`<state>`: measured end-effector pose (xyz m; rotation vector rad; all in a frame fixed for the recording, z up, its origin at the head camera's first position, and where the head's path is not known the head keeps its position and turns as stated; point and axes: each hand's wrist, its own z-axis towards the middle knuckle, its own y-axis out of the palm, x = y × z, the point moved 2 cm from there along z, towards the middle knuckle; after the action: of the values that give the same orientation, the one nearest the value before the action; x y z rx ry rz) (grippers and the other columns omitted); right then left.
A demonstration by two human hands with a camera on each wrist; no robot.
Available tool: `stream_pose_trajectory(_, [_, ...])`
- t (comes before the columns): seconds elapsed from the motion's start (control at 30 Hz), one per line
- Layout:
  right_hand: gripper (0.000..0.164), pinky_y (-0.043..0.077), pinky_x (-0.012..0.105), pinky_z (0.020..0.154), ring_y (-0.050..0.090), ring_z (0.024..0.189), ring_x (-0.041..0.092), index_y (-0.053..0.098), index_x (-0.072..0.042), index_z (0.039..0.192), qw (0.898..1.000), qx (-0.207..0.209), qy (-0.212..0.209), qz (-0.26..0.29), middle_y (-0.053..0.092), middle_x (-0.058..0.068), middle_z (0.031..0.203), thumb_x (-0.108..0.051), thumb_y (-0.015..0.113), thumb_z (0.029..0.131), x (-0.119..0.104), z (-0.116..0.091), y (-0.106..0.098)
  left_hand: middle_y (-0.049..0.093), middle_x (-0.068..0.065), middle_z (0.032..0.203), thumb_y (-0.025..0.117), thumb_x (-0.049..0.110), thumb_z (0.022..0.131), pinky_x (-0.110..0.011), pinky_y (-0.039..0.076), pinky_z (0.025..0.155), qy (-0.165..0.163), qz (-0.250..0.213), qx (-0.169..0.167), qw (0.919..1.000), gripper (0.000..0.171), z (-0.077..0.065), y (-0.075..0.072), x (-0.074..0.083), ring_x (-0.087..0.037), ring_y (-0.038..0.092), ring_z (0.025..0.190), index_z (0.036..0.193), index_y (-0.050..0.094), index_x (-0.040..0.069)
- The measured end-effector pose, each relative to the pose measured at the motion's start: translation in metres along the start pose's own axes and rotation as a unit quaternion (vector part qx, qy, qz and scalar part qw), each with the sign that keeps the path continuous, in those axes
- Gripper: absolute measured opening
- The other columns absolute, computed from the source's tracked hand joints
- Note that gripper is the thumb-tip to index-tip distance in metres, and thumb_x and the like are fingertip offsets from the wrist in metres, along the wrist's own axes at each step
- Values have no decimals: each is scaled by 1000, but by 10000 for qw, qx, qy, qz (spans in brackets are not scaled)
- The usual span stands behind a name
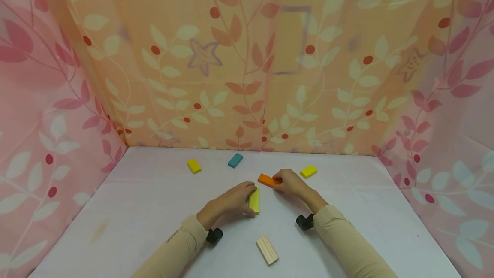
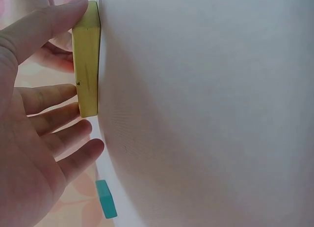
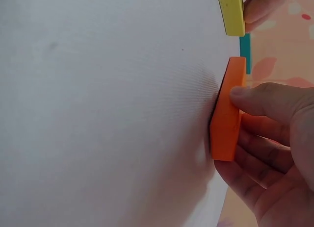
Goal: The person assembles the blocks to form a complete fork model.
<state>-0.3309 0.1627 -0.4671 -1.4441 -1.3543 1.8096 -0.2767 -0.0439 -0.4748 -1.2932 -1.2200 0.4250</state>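
Right now, the left hand [image 1: 231, 198] pinches a yellow-green block [image 1: 254, 200] by its two ends. The thumb is at the 6 o'clock end and the fingertips are at the 12 o'clock end. The block sits at 3 o'clock from that hand. The right hand [image 1: 294, 182] pinches an orange block [image 1: 264, 179], with its thumb on one side. That block is at 9 o'clock from the right hand. It is near the yellow-green block, at 1 o'clock from it, but they do not touch.

Farther out from the left hand, a blue-green block [image 1: 235, 161] lies at 12 o'clock and a yellow block [image 1: 194, 166] at 10 o'clock. Another yellow block [image 1: 308, 171] is at 2 o'clock from the right hand. A plain wood block [image 1: 267, 250] with lines on top is at 5 o'clock from the yellow-green one.

Each wrist has a little black camera [image 1: 214, 236] by a tan sleeve [image 1: 177, 248]. All the blocks are on a white table [image 1: 146, 209]. Behind it, at 12 o'clock, hangs an orange leafy cloth [image 1: 247, 63].
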Motion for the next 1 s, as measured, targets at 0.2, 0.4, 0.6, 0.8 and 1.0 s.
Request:
stream_pose_trajectory(0.2, [31,53,39,88,57,85,18,71,2,111,9999,30,-167,-21,66,7,96,-13,75,83,-3,1,-3,41,-4,153,85,42,73,-41,37,115,-54,-39,-24,10000,86,-1,-1,1,-23,42,139,143,47,12])
stream_pose_trajectory(0.4, [29,53,39,90,58,88,19,71,1,110,9992,81,-398,-36,67,7,97,-11,74,84,-6,3,-5,41,-5,154,83,44,74,-43,38,114,-145,-154,-59,9998,85,-2,-2,1,-23,43,138,144,47,11])
stream_pose_trajectory(0.6, [30,53,38,91,58,88,17,71,0,112,9988,10,-493,13,66,6,98,-11,74,84,-11,9,-8,40,-5,154,82,44,75,-43,38,114,-138,-141,-68,9998,84,-3,-2,1,-23,43,139,145,46,12])
stream_pose_trajectory(0.8, [29,53,37,93,58,89,16,71,-2,114,9987,-48,-515,40,67,5,99,-10,73,86,-16,13,-10,38,-5,155,81,45,76,-42,37,114,-56,-82,-47,9999,84,-3,-1,2,-23,41,140,144,46,11])
stream_pose_trajectory(1.0, [29,53,38,94,59,91,16,71,-3,114,9982,-72,-597,-19,67,4,100,-12,72,86,-18,17,-10,39,-5,155,81,45,76,-42,37,115,-11,-40,-7,10000,83,-3,-1,1,-23,41,140,143,48,11])
